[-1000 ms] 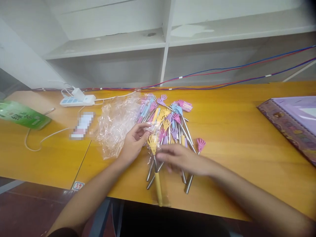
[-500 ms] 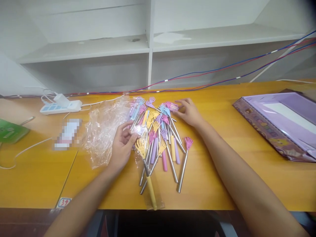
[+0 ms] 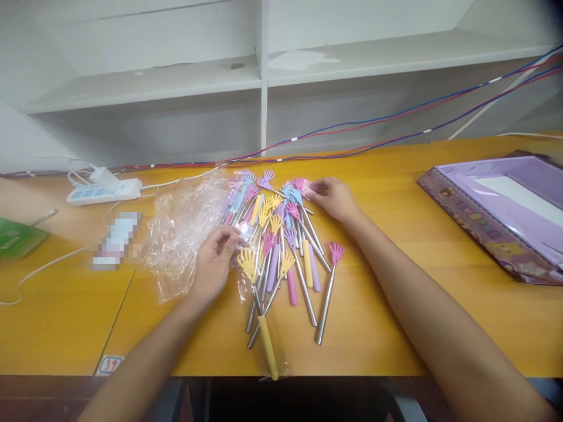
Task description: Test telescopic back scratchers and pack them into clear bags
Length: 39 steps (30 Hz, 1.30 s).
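My left hand is closed, its thumb and fingertips pinching the top end of a clear plastic sleeve. Inside that sleeve lies a yellow back scratcher, its hand-shaped head up near my fingers and its handle at the table's front edge. At the far side of the heap, my right hand pinches the head of a pink back scratcher. Between both hands is a pile of back scratchers in yellow, pink, purple and blue with metal rods. A pink one lies at the pile's right side.
Crumpled clear plastic bags lie left of the pile. Farther left are a power strip, a blurred-out phone-like object and a green item. A purple display box stands right. Cables run along the shelf unit.
My left fingers have curled in closer around the sleeve's end. My right fingers have closed onto the pink head, moving slightly. The view has shifted a little.
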{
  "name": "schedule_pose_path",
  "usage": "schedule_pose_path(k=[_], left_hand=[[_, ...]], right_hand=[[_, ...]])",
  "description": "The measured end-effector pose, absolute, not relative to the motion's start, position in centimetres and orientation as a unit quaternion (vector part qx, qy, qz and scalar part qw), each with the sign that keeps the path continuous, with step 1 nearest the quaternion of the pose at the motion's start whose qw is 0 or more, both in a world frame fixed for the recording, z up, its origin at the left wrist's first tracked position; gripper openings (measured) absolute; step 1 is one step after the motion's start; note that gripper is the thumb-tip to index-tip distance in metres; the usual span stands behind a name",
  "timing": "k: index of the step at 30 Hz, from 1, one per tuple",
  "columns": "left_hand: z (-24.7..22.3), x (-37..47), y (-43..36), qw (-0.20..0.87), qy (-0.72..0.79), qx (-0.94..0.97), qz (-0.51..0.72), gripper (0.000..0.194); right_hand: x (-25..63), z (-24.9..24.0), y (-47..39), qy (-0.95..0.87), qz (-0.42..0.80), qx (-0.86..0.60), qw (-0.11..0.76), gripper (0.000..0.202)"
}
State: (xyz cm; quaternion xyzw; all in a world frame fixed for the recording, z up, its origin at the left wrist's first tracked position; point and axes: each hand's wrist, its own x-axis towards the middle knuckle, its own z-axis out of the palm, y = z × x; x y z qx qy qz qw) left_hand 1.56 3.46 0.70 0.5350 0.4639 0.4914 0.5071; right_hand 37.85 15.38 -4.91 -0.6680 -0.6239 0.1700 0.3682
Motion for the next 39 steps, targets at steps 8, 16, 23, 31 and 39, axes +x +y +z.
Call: schedule_pose_path(k=[8,16,23,31,39], left_hand=[[0.9,1.6,3.7,0.549,0.411,0.531,0.498,0.031],[0.2,1.5,4.2,0.607,0.414,0.446,0.511,0.037],[0.4,1.3,3.8,0.597,0.421,0.460,0.505,0.040],[-0.6,1.9,3.5,0.571,0.401,0.474,0.537,0.037],[0.7,1.6,3.7,0.577,0.406,0.521,0.481,0.040]], right_hand=[[39.0,-4.3,16.8,-0.556,0.270,-0.698,0.361,0.033],[40.5,-2.7,15.9,-0.521,0.374,-0.670,0.374,0.025],[36.1,1.2,10.7,-0.529,0.389,-0.608,0.447,0.025],[21.9,2.4,-2.3,-0.662,0.472,-0.446,0.375,0.030],[20.8,1.0,-2.7,-0.625,0.519,-0.454,0.367,0.040]])
